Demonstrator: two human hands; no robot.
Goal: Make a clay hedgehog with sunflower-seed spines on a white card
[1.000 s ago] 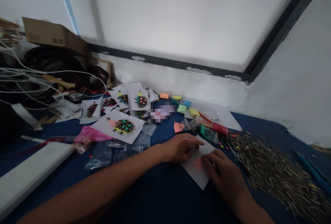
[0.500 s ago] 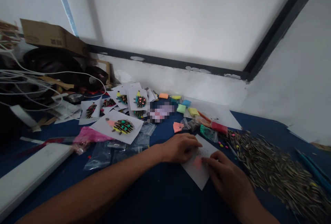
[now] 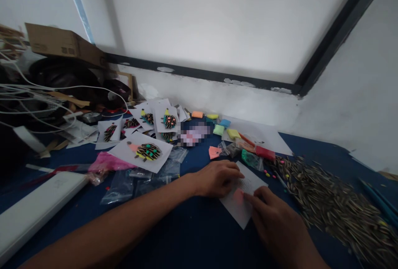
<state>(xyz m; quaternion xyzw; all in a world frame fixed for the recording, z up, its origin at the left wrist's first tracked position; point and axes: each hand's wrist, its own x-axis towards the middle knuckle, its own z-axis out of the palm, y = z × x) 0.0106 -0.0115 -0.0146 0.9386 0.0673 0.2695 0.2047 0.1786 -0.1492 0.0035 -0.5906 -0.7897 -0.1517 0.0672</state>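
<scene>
A small white sheet of paper lies on the blue table, with a flat patch of pink modelling clay on it. My left hand rests over the paper's left edge, fingers bent, and holds it down. My right hand reaches in from the right; its index fingertip touches the edge of the pink clay, and the other fingers are partly bent, with nothing visible in them. Faint printed lines on the paper show between the hands. To the right spreads a big heap of striped sunflower seeds.
Finished seed hedgehogs on white cards lie at the left. Coloured clay packs and a red pack stand beyond my hands. Clear plastic bags, a long white box and white cables are farther left.
My right hand has shifted slightly right and down at the clay's edge, showing more of the pink patch. My left hand stays on the paper.
</scene>
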